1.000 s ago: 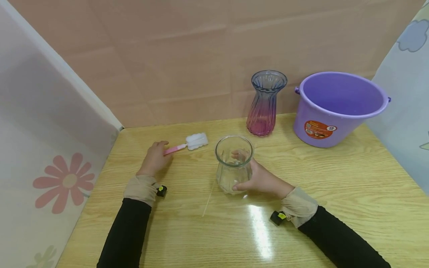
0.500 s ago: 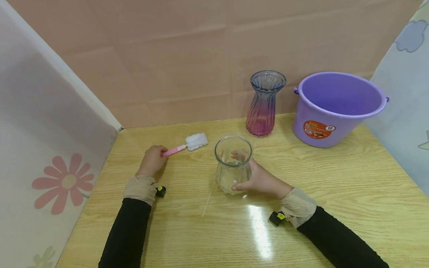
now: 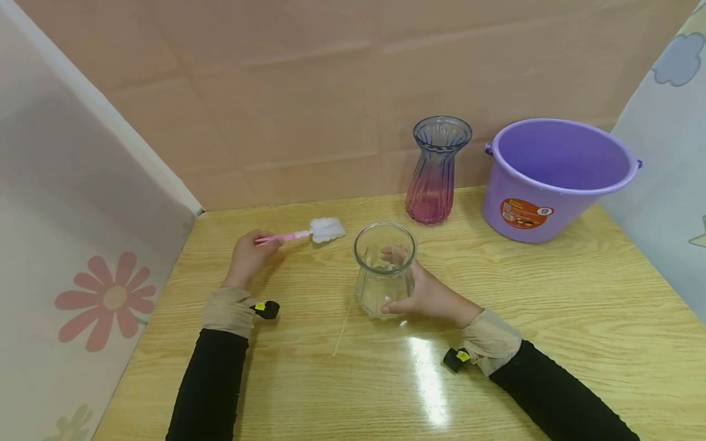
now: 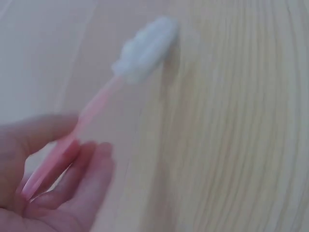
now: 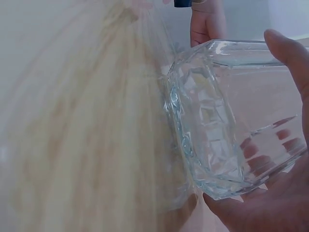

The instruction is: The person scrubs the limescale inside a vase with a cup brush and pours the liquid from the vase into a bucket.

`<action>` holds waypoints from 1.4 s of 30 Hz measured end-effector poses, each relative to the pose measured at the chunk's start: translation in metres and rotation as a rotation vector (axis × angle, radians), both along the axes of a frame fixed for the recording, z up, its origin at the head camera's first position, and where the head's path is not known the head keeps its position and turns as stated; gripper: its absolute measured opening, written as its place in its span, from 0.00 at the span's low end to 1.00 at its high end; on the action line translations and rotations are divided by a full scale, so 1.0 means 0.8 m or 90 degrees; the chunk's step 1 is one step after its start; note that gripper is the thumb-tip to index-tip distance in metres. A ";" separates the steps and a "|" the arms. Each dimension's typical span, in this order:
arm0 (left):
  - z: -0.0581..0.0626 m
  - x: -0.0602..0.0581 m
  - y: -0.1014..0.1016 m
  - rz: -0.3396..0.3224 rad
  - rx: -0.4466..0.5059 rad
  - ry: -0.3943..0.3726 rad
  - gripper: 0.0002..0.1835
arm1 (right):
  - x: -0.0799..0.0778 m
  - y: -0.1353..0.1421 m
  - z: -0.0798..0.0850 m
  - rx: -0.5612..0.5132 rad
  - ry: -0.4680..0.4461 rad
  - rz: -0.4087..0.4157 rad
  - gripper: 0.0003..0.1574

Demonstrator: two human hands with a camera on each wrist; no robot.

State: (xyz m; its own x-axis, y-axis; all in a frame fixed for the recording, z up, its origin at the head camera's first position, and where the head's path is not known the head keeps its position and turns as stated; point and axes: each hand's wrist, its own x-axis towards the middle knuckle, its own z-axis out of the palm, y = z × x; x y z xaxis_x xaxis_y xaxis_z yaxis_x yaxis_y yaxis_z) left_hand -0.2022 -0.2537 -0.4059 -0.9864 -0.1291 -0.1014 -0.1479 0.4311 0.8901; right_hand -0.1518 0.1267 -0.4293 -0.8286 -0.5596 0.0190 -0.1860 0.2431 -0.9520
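In the head view my left hand (image 3: 247,262) pinches the pink handle of a sponge brush (image 3: 328,229). Its white sponge head points right, and the left wrist view shows thumb and fingers around the brush (image 4: 99,99). Whether the head touches the table is hard to tell. My right hand (image 3: 436,297) grips a clear glass vase (image 3: 375,291) from the right side, thumb in front and fingers behind. The vase is upright, its round mouth facing up. Up close in the right wrist view, the vase (image 5: 207,121) has a faceted base, and fingers show through its glass.
Behind the clear vase stands a taller blue-and-pink ribbed glass vase (image 3: 432,174). A purple bucket (image 3: 510,184) is at the back right, against a pink-brown backdrop (image 3: 287,110). White flower-printed panels (image 3: 114,190) flank the wooden table (image 3: 309,380).
My left hand has taken hold of the brush handle, which now lies further into the grip. The brush has turned slightly, its handle end rising. My right hand and the clear vase have stayed put.
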 end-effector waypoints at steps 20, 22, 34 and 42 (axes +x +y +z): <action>0.015 -0.022 0.073 0.194 0.764 0.411 0.09 | 0.001 -0.001 0.000 -0.019 -0.018 0.001 0.69; 0.020 -0.023 0.077 0.194 0.757 0.433 0.10 | 0.001 0.000 0.000 -0.021 -0.023 -0.002 0.69; 0.095 0.008 0.109 0.178 0.722 0.491 0.25 | 0.001 0.000 0.000 -0.033 -0.038 0.001 0.70; 0.152 0.040 0.133 0.060 0.696 0.661 0.28 | 0.001 0.000 0.000 -0.040 -0.045 -0.002 0.71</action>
